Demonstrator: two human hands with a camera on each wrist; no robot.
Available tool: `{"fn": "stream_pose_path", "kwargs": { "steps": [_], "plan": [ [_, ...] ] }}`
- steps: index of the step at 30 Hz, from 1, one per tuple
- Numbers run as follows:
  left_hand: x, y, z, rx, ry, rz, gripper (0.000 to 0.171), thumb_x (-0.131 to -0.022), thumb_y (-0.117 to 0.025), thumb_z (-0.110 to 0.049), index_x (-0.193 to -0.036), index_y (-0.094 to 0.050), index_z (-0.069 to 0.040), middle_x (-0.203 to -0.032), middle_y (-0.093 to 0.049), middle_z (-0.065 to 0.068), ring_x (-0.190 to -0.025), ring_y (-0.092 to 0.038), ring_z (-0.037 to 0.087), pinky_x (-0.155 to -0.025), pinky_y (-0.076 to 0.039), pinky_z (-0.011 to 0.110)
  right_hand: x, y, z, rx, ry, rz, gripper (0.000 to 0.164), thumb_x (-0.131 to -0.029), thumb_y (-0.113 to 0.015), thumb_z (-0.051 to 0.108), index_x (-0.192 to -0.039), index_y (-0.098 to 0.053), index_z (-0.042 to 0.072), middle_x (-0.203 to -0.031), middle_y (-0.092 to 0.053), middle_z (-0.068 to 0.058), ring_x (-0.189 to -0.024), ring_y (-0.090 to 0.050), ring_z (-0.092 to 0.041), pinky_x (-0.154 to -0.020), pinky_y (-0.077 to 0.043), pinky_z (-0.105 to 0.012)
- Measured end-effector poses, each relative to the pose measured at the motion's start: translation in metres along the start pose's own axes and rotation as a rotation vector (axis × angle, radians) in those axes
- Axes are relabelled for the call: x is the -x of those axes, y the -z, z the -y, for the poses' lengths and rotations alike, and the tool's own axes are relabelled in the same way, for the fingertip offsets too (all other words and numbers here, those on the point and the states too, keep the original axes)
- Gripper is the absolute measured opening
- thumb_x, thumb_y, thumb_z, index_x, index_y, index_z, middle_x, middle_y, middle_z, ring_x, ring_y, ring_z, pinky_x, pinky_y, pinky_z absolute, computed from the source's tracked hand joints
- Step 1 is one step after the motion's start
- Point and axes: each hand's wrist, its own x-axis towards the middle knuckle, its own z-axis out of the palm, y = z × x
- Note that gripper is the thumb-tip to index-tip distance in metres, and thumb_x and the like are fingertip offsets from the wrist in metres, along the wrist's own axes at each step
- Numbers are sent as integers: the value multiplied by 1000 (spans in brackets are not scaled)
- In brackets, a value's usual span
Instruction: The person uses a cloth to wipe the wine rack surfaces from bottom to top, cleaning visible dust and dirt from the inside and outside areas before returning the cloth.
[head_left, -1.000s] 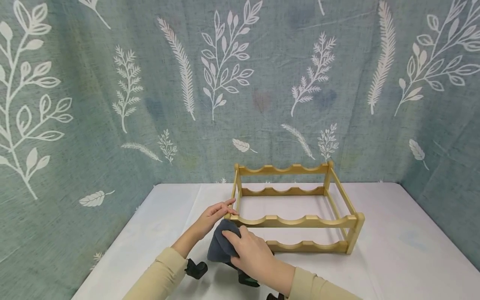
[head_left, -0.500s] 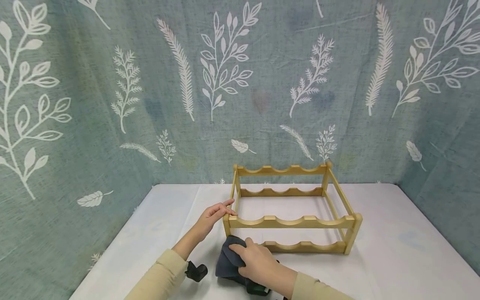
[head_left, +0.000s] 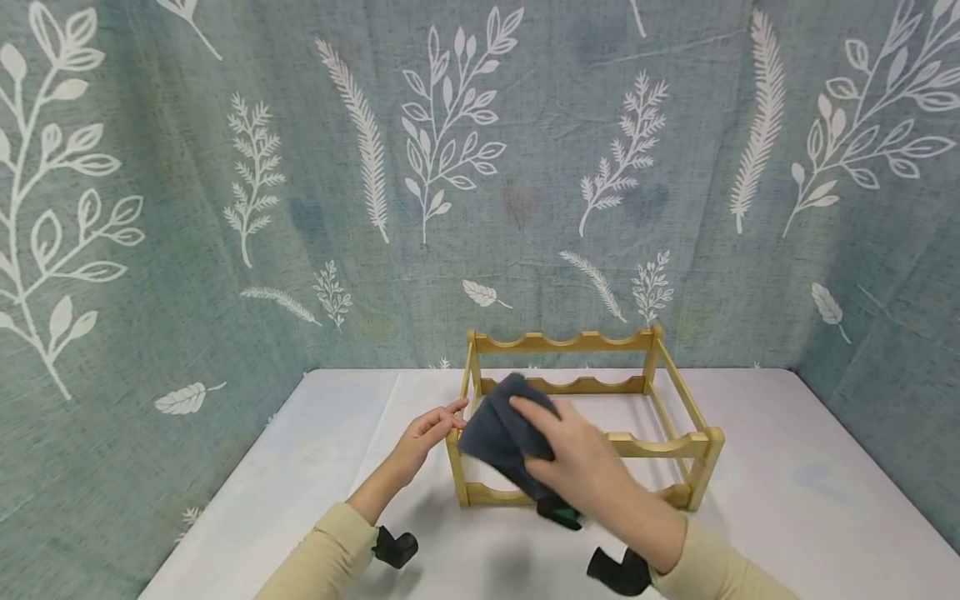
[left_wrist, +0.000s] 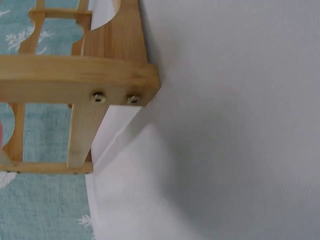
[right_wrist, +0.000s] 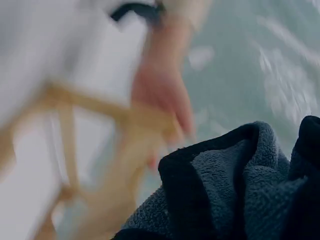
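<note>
A wooden wine rack point(head_left: 660, 447) with scalloped rails stands on the white-covered table. My left hand point(head_left: 423, 437) holds its front left corner, fingers over the top rail; in the left wrist view the rack's side post point(left_wrist: 120, 82) fills the upper left. My right hand point(head_left: 581, 462) grips a folded dark blue-grey cloth point(head_left: 498, 429), thumb and fingers on its right side. The cloth is in the air and overlaps the rack's front left part in the head view. Up close in the right wrist view, the fuzzy cloth point(right_wrist: 220, 185) shows dark trim; the holding fingers are hidden there.
A patterned green-blue curtain point(head_left: 525, 208) rises behind the table and along both sides. White table surface point(head_left: 787, 500) extends to the right of the rack. Black wrist-worn devices sit by the left sleeve point(head_left: 315, 550) and the right sleeve point(head_left: 720, 567).
The cloth and my right hand went down along the rack's front left post, then rose up and to the right, away from it. My left hand has stayed on the corner.
</note>
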Motion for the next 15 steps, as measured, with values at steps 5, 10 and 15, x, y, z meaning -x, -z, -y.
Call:
{"fn": "stream_pose_path", "kwargs": {
  "steps": [5, 10, 15],
  "plan": [
    [6, -4, 1, 66, -52, 26, 14, -91, -52, -7, -101, -57, -16, -124, -57, -10, -140, -17, 18, -106, -10, 61, -24, 46, -27, 89, -27, -139, 59, -77, -70, 9, -131, -50, 12, -97, -53, -18, -65, -54, -23, -54, -45, -34],
    [12, -7, -1, 64, -62, 30, 21, -88, -58, -5, -106, -48, -1, -142, -40, 6, -140, -4, 28, -112, -11, 39, -46, 72, -61, 177, -110, -31, 59, -82, -65, 11, -136, -43, 12, -95, -49, -18, -62, -48, -23, -50, -38, -31],
    [12, -9, -6, 54, -50, 64, 27, -86, -60, -5, -105, -45, 8, -138, -46, 8, -139, -3, 29, -107, -19, 18, -59, 79, -84, 289, -172, 54, 58, -83, -65, 13, -136, -43, 13, -93, -47, -18, -62, -49, -24, -48, -38, -30]
  ]
}}
